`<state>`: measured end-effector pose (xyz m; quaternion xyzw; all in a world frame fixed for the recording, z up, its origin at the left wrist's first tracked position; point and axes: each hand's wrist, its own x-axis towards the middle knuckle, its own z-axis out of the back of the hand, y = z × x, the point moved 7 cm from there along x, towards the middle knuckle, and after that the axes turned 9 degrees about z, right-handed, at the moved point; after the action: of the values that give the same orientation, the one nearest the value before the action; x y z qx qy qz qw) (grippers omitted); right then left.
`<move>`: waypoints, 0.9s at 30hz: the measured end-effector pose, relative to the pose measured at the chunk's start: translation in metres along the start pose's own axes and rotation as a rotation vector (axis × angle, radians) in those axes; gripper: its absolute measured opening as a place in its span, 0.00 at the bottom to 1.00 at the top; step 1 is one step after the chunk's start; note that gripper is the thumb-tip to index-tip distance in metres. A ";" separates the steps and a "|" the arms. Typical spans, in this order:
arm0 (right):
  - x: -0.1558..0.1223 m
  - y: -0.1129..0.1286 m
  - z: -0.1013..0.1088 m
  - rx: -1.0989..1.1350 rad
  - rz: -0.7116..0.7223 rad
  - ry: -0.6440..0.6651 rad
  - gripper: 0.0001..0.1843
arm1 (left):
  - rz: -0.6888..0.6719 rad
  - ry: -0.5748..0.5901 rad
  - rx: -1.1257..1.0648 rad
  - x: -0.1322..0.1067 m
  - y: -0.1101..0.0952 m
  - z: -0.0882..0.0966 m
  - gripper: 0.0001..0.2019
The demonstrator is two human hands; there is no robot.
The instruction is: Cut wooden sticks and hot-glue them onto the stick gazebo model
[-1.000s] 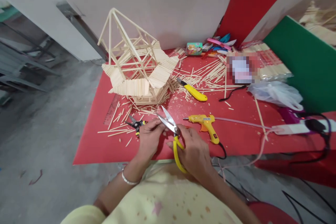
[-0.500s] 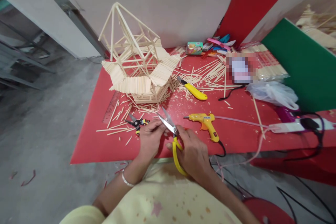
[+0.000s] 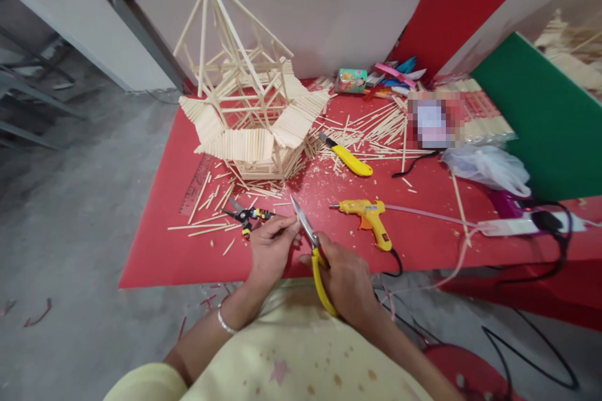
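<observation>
My right hand (image 3: 345, 279) grips the yellow-handled scissors (image 3: 311, 244), whose blades are closed and point up-left over the near edge of the red mat (image 3: 160, 250). My left hand (image 3: 270, 247) pinches a small wooden stick piece right beside the blades, fingers pressed together. Small black-and-yellow cutters (image 3: 244, 216) lie just left of that hand. A yellow glue gun (image 3: 369, 216) lies to the right of the scissors. Behind stands the stick-built house frame (image 3: 244, 113).
Loose sticks and shavings litter the mat around the house. A yellow utility knife (image 3: 345, 156), a plastic bag (image 3: 489, 169), a power strip with cables (image 3: 531, 225) and a green board (image 3: 540, 113) sit to the right. Grey floor lies to the left.
The scissor blades, open a second ago, have closed. Both hands stayed nearly in place; the view shifted slightly down and left.
</observation>
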<state>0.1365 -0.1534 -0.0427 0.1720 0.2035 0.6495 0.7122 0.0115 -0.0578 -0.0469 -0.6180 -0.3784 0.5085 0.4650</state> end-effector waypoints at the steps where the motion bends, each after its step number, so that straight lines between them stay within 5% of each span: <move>1: 0.000 0.000 0.003 -0.012 -0.005 -0.009 0.23 | 0.008 0.003 -0.007 0.000 0.000 0.000 0.06; 9: 0.004 0.008 0.017 -0.022 0.012 -0.055 0.25 | 0.046 0.095 -0.098 0.006 0.006 0.000 0.04; 27: 0.005 0.008 0.019 -0.077 0.037 -0.044 0.26 | -0.057 0.036 0.129 0.008 -0.010 0.008 0.04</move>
<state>0.1401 -0.1469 -0.0223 0.1625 0.1595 0.6659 0.7105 0.0056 -0.0458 -0.0399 -0.5848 -0.3537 0.5072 0.5250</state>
